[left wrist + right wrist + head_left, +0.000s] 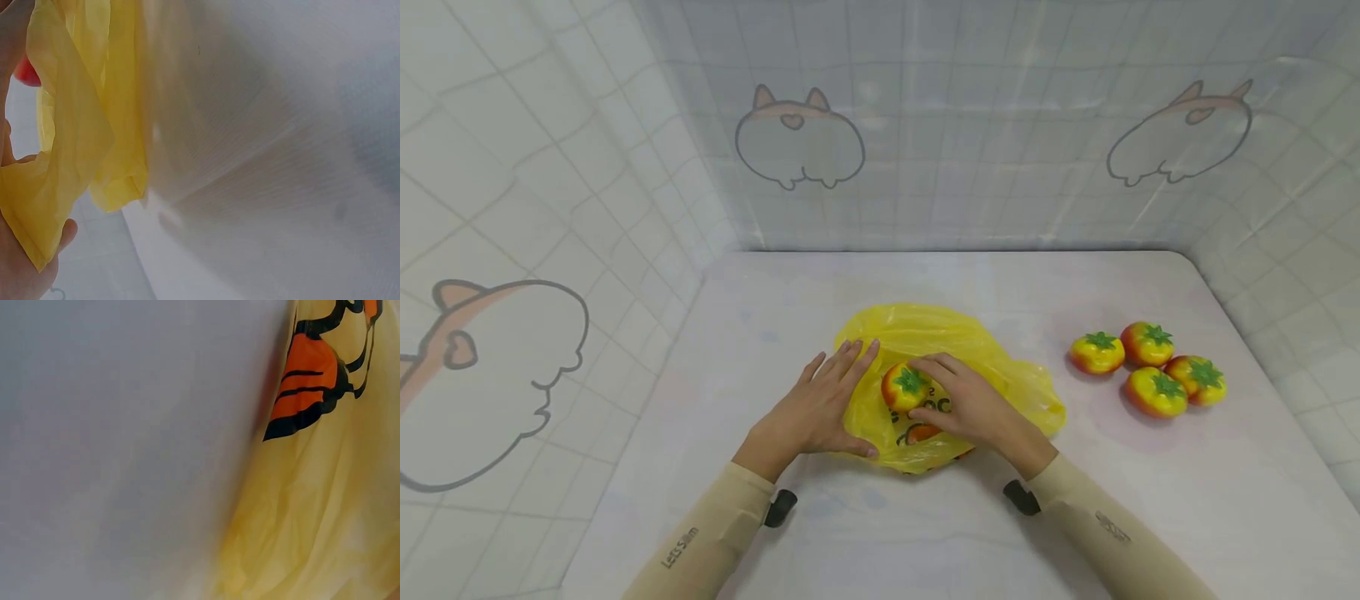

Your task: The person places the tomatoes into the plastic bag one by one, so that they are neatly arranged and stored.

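A yellow plastic bag [917, 321] with black and orange print lies on the table, its mouth spread towards the person. A red-and-yellow tomato [901, 388] with a green star-shaped top sits at the bag's opening. My right hand [966, 402] holds this tomato from the right, fingers on its far side and thumb on its near side. Fingers spread, my left hand [820, 408] rests at the bag's left edge. In the left wrist view, a flap of the bag [75, 125] covers part of that hand, and a bit of red [27, 72] shows behind it.
Several more tomatoes [1156, 392] are grouped on the right side of the white table [760, 317]. Pale tiled-pattern walls [925, 200] with cartoon animal drawings enclose the table's back and sides. Printed bag plastic [312, 487] fills the right of the right wrist view.
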`<state>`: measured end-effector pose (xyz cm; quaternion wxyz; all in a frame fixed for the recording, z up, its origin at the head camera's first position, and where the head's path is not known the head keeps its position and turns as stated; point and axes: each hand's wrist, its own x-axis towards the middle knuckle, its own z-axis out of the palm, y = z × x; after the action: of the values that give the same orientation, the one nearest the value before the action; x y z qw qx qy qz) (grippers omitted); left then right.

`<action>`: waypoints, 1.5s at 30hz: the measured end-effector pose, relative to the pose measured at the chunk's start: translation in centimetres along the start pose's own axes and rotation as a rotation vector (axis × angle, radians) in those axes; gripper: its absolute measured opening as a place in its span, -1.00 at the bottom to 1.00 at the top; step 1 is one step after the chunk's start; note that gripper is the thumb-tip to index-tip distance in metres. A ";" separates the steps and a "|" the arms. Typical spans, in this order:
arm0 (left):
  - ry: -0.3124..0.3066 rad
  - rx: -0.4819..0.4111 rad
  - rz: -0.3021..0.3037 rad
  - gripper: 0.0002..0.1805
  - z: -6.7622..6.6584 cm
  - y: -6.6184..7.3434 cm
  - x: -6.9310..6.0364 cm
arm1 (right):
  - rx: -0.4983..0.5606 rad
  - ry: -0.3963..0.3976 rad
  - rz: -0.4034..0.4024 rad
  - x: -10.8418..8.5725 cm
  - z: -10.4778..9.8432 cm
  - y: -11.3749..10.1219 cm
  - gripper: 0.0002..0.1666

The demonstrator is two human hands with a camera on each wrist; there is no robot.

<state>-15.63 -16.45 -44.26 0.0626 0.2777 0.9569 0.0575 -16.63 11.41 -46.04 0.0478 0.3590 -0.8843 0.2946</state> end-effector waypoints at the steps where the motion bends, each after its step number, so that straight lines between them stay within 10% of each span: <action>1: 0.000 0.000 -0.001 0.64 0.0 0.0 0.0 | -0.006 -0.004 -0.002 0.2 0.1 0.0 -0.18; 19: 0.004 0.009 0.023 0.62 0.1 0.2 0.2 | -0.001 -0.155 0.122 2.4 1.3 0.5 -0.13; 35: -0.007 0.024 0.014 0.63 0.2 0.3 0.5 | -0.012 -0.126 0.088 2.2 1.5 0.8 -0.12; 45: -0.017 0.011 0.000 0.64 0.0 0.4 0.6 | 0.091 -0.107 0.207 0.7 -0.6 1.6 -0.08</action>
<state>-15.96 -15.80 -44.25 0.0693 0.2787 0.9566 0.0498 -18.26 12.17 -46.13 -0.0462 0.2826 -0.9037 0.3182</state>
